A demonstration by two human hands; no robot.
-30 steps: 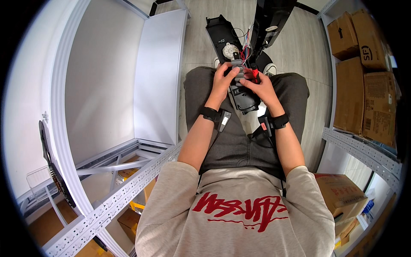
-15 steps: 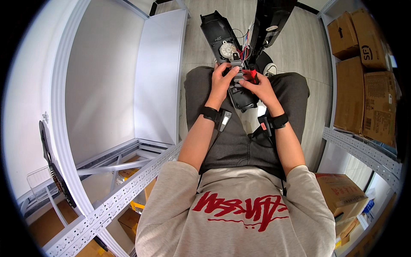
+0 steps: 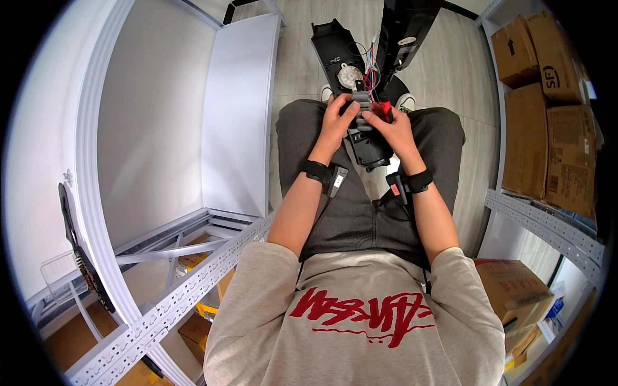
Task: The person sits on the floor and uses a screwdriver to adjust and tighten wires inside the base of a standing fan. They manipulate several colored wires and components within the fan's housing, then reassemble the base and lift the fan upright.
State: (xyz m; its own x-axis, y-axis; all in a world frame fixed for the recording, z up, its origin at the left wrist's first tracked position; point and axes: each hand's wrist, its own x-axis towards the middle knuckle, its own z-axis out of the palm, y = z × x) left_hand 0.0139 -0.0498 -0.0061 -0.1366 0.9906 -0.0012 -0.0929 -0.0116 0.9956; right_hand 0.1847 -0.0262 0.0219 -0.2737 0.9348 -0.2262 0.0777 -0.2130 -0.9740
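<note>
An opened black plastic housing point(image 3: 335, 51) lies over my lap, with a white round component point(image 3: 349, 76), grey ribbed pieces point(image 3: 360, 100) and coloured wires point(image 3: 369, 77). My left hand point(image 3: 336, 122) is closed on the housing and grey pieces, thumb pressing from the left. My right hand point(image 3: 393, 130) is closed at the same pieces from the right, thumb on them; a red-and-black item point(image 3: 385, 105), perhaps a tool, is at its fingers, partly hidden. A larger black body point(image 3: 409, 32) stands behind, at the other end of the wires.
My legs point(image 3: 438, 135) rest under the housing. White metal shelving point(image 3: 238, 109) is on the left, with a dark strap-like object hanging point(image 3: 80, 251). Cardboard boxes point(image 3: 524, 135) fill the right shelves, with another box point(image 3: 512, 289) lower down. Grey flooring point(image 3: 470, 77) surrounds my feet.
The housing shifted slightly up-left half a second ago and has since moved back right and a little down. My hands stay on it, with fingers slightly shifted.
</note>
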